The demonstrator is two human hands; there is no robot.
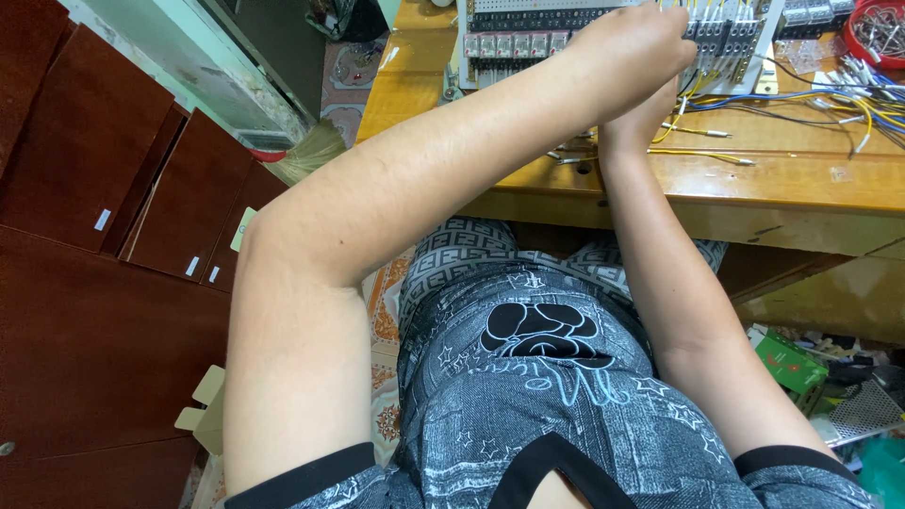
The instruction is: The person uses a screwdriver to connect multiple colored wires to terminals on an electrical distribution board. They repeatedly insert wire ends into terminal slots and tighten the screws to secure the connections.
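Panel place: we see the grey terminal panel [603,33] on the wooden bench [754,179], its long axis left-right.
Nearer hand: our left hand [636,42] touches it.
Right hand [641,118]: just below, beside loose wires [811,104].
Fingers: hidden; we cannot tell.
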